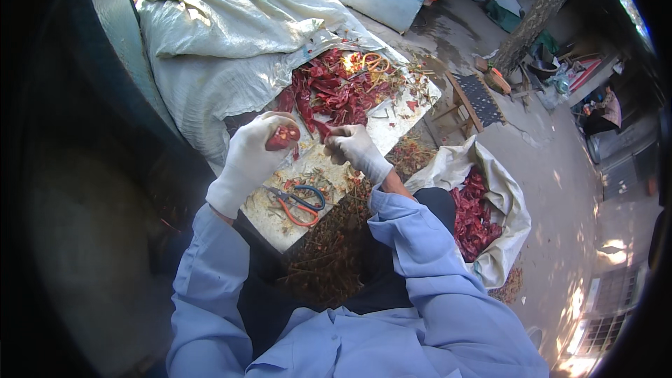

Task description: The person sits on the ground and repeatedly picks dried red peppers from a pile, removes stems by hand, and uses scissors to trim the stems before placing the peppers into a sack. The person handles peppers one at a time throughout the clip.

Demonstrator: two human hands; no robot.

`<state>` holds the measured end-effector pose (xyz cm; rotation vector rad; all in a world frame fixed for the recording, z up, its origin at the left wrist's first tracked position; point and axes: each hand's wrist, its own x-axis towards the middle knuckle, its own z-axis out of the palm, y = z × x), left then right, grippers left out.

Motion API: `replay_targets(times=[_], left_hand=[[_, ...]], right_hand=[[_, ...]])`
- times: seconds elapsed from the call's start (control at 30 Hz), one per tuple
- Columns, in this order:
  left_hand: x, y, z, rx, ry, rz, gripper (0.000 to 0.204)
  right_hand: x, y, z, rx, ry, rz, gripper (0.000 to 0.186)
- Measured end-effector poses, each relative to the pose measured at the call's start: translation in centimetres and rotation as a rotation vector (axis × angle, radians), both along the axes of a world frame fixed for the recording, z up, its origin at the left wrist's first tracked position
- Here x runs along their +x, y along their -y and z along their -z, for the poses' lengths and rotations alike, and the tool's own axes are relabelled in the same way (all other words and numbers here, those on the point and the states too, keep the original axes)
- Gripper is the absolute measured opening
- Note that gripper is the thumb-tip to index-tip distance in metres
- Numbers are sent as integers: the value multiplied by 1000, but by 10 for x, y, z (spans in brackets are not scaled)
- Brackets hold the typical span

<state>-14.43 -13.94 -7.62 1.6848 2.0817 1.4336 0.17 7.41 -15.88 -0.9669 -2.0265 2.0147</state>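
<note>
Both my hands wear white gloves and are raised over a pale work board [269, 227]. My left hand [246, 157] is closed around several cut dried red chili peppers [282, 138], whose open ends face out. My right hand [358, 150] pinches a dried red chili pepper [322, 129] at one end, just right of the left hand. Below the hands lies a pair of scissors [301, 204] with one orange and one dark blue handle. Beyond them is a heap of dried red chilies [336, 87], with a second pair of scissors [376, 63] with orange-yellow handles on it.
A large white woven sack [217, 35] covers the board's far left. To the right of my knee stands an open white sack [514, 210] filled with red chili pieces [476, 217]. A low stool [472, 101] and a tree trunk [542, 17] are farther right. Stems litter the ground.
</note>
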Motion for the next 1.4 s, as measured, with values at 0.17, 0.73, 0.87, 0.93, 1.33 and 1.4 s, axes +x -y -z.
replay_targets(times=[0.17,0.73,0.87,0.93,1.33,1.4], left_hand=[[11,-1,13,-125,-175,200,34],[8,4,16,-236,-119,-2,26],[8,6,13,-283,-153,-23,31],[8,6,12,-235,-150,-27,31],[-3,6,8,-168,-34,-147,31],[-2,5,7,-99,74,-154,29]], right_hand=[[21,24,-23,-38,-168,-391,28],[-28,-34,45,1132,328,71,40],[-43,-46,61,1251,287,-57,36],[-45,-50,67,1318,302,-89,30],[-35,-30,20,867,-272,187,13],[-30,-17,4,709,-331,226,17]])
